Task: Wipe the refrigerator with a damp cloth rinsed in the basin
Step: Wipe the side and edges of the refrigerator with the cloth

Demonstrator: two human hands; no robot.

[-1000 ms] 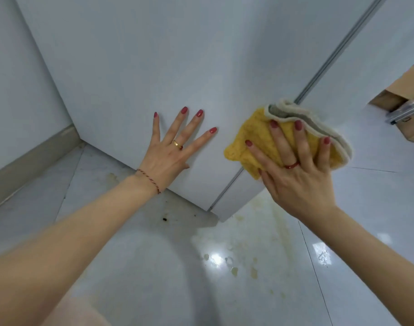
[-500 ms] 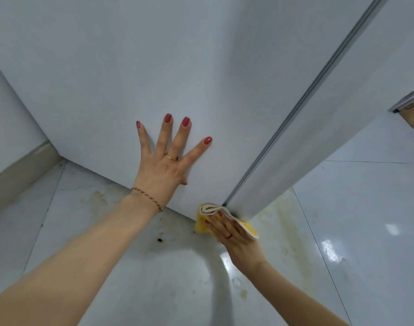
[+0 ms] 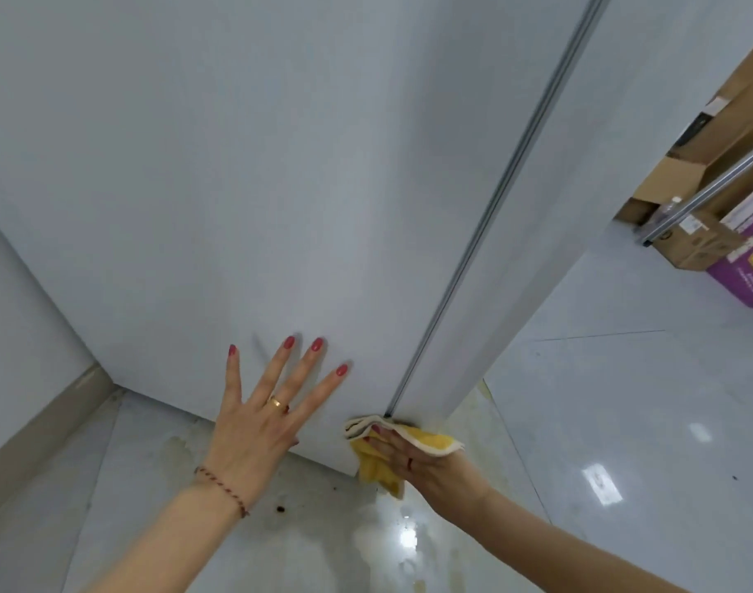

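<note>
No text is legible. The purple package (image 3: 746, 267) at far right bears a yellow panel with blurred characters; the cardboard box (image 3: 695, 241) beside it carries small printed labels, too small to read.

The refrigerator (image 3: 280, 186) is plain pale grey-white, with a silver strip (image 3: 494, 199) running along its edge. The cloth (image 3: 376, 468) is yellow with a cream border. Both hands have red-painted nails; the left hand (image 3: 259, 425) wears a gold ring and a red-and-dark braided bracelet (image 3: 222, 485). The floor (image 3: 622, 421) is glossy white tile with yellowish stains. Brown cardboard boxes (image 3: 682, 177) and a purple box (image 3: 746, 267) with yellow print stand beyond.
</note>
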